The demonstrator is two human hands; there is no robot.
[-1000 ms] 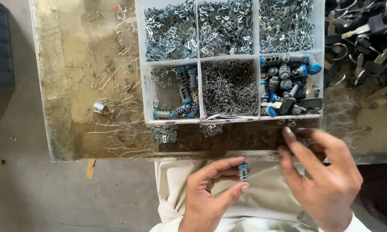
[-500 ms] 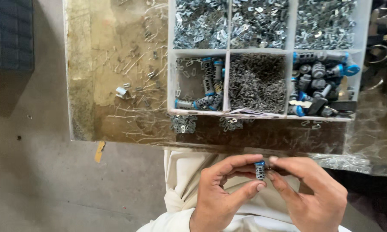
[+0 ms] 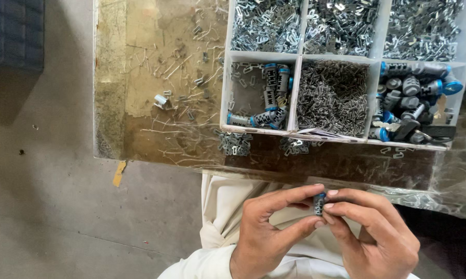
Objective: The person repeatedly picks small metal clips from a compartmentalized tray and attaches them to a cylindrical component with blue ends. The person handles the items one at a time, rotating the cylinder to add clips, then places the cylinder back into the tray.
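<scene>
Where the head view looks down past the bench, the left hand and right hand meet over the lap, below the bench edge. Both hands pinch one small grey cylinder with a blue end: left thumb and forefinger closed on it, right fingertips touching its right side. On the bench sits a white compartment tray holding metal clips, fine pins and more grey-and-blue cylinders. Loose clips lie just in front of the tray.
</scene>
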